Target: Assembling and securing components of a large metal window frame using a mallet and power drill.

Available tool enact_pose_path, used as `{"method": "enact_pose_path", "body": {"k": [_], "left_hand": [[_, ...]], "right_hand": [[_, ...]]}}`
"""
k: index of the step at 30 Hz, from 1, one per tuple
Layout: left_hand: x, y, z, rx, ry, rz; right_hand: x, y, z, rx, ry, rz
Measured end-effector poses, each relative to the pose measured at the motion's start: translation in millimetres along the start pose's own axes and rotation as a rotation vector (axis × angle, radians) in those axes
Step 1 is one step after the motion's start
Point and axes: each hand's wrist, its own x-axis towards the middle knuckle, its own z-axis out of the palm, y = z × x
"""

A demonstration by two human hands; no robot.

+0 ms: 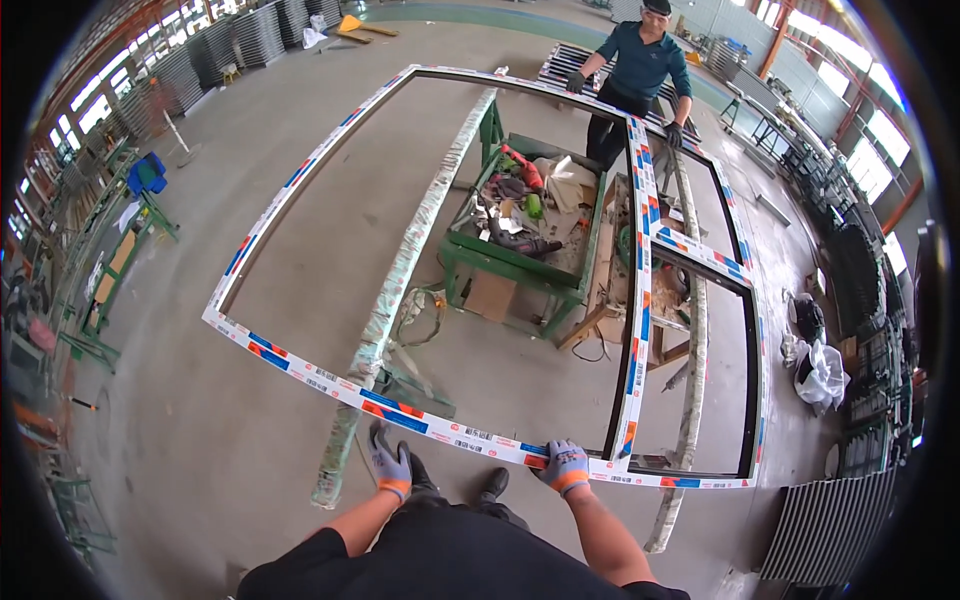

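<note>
A large window frame (480, 437), covered in white, blue and orange protective tape, lies flat across two wrapped support beams. My right hand (565, 467), in a grey glove with an orange cuff, grips its near rail, left of the upright divider (637, 330). My left hand (390, 465), gloved alike, is just short of the near rail, beside the left support beam (425, 230). Its fingers are apart, and nothing shows in them. At the far side, a co-worker (640, 65) in dark gloves has both hands at the frame's far rail.
Under the frame stands a green tray table (560, 283) with tools and scraps. A wooden stand (600, 315) is beside it, near the right support beam (697, 350). Workbenches (115, 270) line the left; a white plastic bag (822, 376) and stacked profiles (830, 525) are right.
</note>
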Motion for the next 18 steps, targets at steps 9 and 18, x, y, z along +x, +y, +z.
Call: {"method": "enact_pose_path", "body": {"k": [9,18], "left_hand": [[17.8,-98.7,134.6,-1.775,-0.217,-1.065],[40.9,-10.4,33.8,-2.071,-0.303,-0.905]], "right_hand": [[7.1,-7.0,-15.6,-0.01,-0.096,0.024],[3.9,-25.7,-39.9,0.046,-0.131,0.005]]}}
